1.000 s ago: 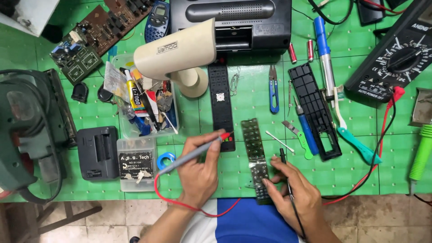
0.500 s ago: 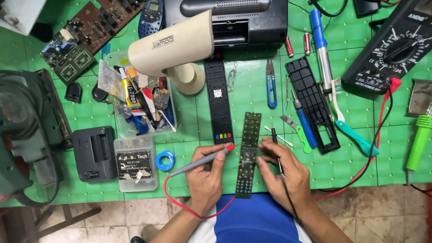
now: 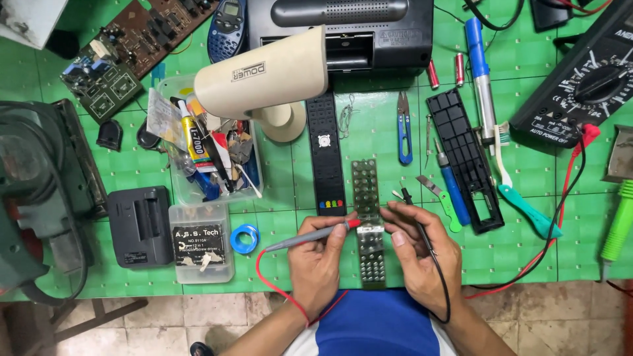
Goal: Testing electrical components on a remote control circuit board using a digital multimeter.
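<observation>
Down at the near edge of the green cutting mat (image 3: 514, 257), both hands are on the job. The left hand (image 3: 321, 262) is closed pen-style around a grey test probe with a red tip and red lead (image 3: 310, 236), the tip lying against the left edge of the long, narrow green remote-control circuit board (image 3: 368, 221). The right hand (image 3: 422, 254) pinches a thin black probe with a black lead (image 3: 412, 207), fingers curled snug, its point just off the board's right edge. The board itself lies flat between the two hands, running away from the person.

How far along? By the look of it, the dismantling is done: the black remote front panel with coloured buttons (image 3: 326, 158) lies just left of the board, and the empty black back shell (image 3: 465, 158) sits well off to the right. The black multimeter (image 3: 580, 86) waits at the far right, leads plugged in. Probing looks under way; whether a reading is showing, I cannot tell. Reassembly is clearly not yet done.
</observation>
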